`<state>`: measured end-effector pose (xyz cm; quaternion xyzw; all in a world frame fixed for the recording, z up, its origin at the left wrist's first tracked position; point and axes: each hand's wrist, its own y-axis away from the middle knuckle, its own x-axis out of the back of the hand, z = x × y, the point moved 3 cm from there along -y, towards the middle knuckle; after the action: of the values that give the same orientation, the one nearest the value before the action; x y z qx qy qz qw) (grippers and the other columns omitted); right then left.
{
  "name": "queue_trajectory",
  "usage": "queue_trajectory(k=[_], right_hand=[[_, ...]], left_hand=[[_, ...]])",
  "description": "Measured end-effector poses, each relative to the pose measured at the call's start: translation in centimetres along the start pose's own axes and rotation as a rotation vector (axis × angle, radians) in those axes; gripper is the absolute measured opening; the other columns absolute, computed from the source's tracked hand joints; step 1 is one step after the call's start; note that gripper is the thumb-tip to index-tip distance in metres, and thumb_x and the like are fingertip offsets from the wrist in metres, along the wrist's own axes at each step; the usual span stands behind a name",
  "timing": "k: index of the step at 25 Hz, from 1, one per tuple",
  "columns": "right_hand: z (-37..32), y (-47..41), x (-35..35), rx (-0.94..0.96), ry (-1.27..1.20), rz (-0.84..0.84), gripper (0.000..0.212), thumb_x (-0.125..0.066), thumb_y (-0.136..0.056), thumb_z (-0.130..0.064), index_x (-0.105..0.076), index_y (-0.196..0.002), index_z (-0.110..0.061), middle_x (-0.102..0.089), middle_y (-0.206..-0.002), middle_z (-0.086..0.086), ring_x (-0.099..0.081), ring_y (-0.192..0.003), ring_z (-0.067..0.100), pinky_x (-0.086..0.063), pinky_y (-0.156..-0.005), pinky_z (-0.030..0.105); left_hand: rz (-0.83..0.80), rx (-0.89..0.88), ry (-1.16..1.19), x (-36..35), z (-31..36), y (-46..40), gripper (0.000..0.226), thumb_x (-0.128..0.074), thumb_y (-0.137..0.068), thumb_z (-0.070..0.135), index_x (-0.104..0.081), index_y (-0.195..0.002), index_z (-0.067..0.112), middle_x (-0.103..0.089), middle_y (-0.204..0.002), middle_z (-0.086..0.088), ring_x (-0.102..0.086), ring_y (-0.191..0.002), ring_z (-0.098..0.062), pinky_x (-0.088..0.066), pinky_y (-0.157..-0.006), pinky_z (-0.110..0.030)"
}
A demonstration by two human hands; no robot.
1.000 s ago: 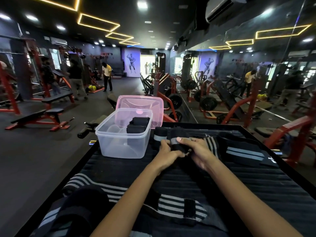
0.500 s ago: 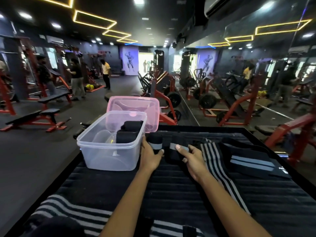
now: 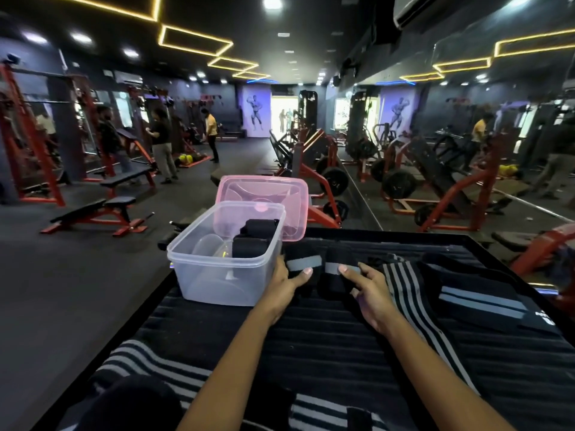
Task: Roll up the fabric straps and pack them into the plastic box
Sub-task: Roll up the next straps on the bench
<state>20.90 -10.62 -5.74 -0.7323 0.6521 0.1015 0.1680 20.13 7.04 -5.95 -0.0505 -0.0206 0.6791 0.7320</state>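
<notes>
— Gym floor behind, red benches and racks, and up front a dark ribbed surface (image 3: 311, 325) with the clear plastic box (image 3: 227, 275) at its left edge, pink lid (image 3: 264, 194) propped behind it. Which step is this?

— Packing, I'd judge. Two rolled straps (image 3: 252, 241) already sit in the box. The left hand (image 3: 284, 287) grips another rolled strap (image 3: 303, 264) just beside the box wall, thumb curled over its grey band.

— And the right hand (image 3: 370, 293)?

— Fingers loosely bent, fingertips resting on a second roll (image 3: 337, 270) next to the first; whether it truly holds it, I cannot tell.

— Next move?

— Probably lift the left roll over the rim and set it beside the two inside, kept tight so it doesn't unwind. Unrolled striped straps (image 3: 407, 293) lie on the right, not yet done.
</notes>
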Motion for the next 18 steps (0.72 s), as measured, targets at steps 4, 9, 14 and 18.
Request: queue_trajectory(k=[4,9,14,18], right_hand=[[-0.3,0.3,-0.2,-0.011,-0.034,0.005,0.012,-0.066,-0.08,-0.002,-0.068,-0.092,-0.001,-0.074,-0.09,0.016,-0.071,-0.084,0.026,-0.059,-0.07,0.031],[-0.3,0.1,-0.1,-0.004,-0.029,0.03,0.006,-0.062,-0.084,0.002,-0.066,-0.087,-0.001,-0.073,-0.083,0.013,-0.07,-0.079,0.026,-0.058,-0.07,0.035],[-0.7,0.1,0.1,-0.011,-0.038,0.059,0.016,-0.057,-0.087,-0.001,-0.061,-0.076,-0.011,-0.07,-0.071,0.0,-0.068,-0.074,0.018,-0.052,-0.069,0.037],[-0.9,0.4,-0.1,-0.018,-0.038,0.036,0.019,-0.054,-0.09,0.0,-0.057,-0.074,-0.011,-0.067,-0.063,-0.006,-0.067,-0.063,0.007,-0.048,-0.065,0.031]], left_hand=[[-0.046,0.076,0.009,-0.6,0.6,0.9,0.038,-0.054,-0.096,0.013,-0.036,-0.12,0.036,-0.052,-0.13,0.011,-0.053,-0.11,0.0,-0.041,-0.101,-0.025],[-0.034,0.076,-0.09,-0.5,0.8,1.1,0.04,-0.061,-0.092,0.021,-0.038,-0.122,0.034,-0.053,-0.131,0.007,-0.053,-0.117,-0.01,-0.042,-0.106,-0.032],[0.021,0.035,-0.167,-2.2,2.7,3.8,0.047,-0.064,-0.087,0.024,-0.036,-0.125,0.025,-0.055,-0.125,0.001,-0.056,-0.112,-0.011,-0.048,-0.098,-0.028],[0.087,-0.044,-0.128,-2.1,5.6,5.7,0.054,-0.069,-0.079,0.024,-0.038,-0.123,0.025,-0.056,-0.121,0.002,-0.056,-0.115,-0.014,-0.048,-0.099,-0.029]])
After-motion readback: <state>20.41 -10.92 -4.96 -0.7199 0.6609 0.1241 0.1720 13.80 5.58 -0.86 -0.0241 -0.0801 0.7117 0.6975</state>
